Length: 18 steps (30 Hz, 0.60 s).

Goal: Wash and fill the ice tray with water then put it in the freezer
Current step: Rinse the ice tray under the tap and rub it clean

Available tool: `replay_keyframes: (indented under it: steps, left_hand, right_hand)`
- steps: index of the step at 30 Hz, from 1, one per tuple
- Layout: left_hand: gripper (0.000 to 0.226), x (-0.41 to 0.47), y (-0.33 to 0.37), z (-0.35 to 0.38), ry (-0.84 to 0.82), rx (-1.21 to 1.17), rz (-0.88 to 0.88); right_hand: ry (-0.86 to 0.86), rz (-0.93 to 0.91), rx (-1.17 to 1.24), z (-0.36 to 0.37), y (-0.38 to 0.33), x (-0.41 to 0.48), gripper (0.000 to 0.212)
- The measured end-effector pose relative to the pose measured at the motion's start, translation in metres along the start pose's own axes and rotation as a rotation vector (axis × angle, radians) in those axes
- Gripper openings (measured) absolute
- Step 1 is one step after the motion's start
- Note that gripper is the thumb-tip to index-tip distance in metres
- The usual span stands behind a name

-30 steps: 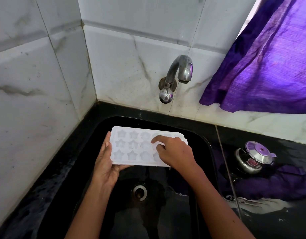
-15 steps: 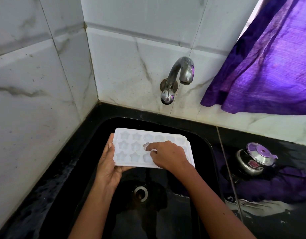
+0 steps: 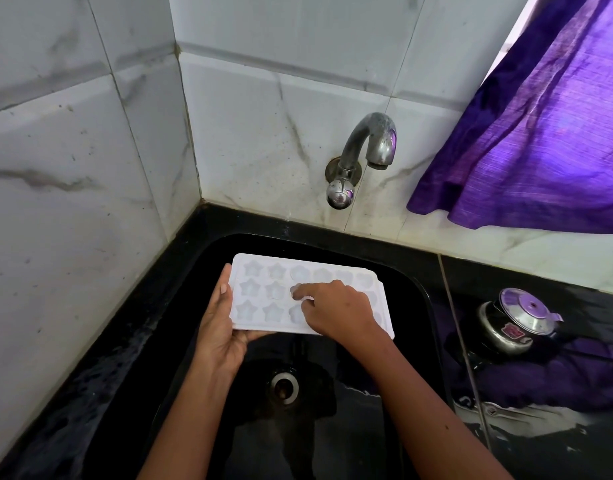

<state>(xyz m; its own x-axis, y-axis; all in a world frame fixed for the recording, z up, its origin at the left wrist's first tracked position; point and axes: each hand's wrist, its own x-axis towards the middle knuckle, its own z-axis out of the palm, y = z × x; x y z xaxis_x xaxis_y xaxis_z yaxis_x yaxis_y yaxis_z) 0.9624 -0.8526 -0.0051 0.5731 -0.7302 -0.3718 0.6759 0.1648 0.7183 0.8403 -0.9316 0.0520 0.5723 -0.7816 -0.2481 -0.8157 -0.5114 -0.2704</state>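
Note:
A white ice tray (image 3: 260,292) with star-shaped and round cavities is held flat over the black sink (image 3: 423,306), cavities facing up. My left hand (image 3: 218,327) grips its left end, thumb along the edge and fingers underneath. My right hand (image 3: 336,306) lies on top of the tray's right half. Its index finger reaches left into a cavity of the middle row, and it hides several cavities. The steel tap (image 3: 367,147) on the tiled wall stands above and behind the tray, and no water runs from it.
The drain (image 3: 283,388) lies in the sink floor below the tray. A steel pressure cooker (image 3: 516,320) stands on the wet black counter at the right. A purple curtain (image 3: 540,133) hangs at the upper right. White tiled walls close the left and back.
My right hand has slid leftward across the tray, its fingertip going from the top row's right part to a middle-row cavity. My left hand keeps its grip.

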Motion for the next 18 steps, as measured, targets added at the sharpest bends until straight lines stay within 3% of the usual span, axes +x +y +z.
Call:
replay_keyframes:
  steps: [9,18]
  left_hand:
    - [0.026,0.0,-0.003,0.001,-0.016,-0.005,0.011]
    - [0.026,-0.002,-0.005,0.0,-0.03,-0.062,-0.003]
  right_hand:
    - [0.068,-0.052,-0.009,-0.012,-0.006,-0.004,0.032]
    - [-0.036,-0.083,-0.001,-0.005,-0.021,0.002,0.039]
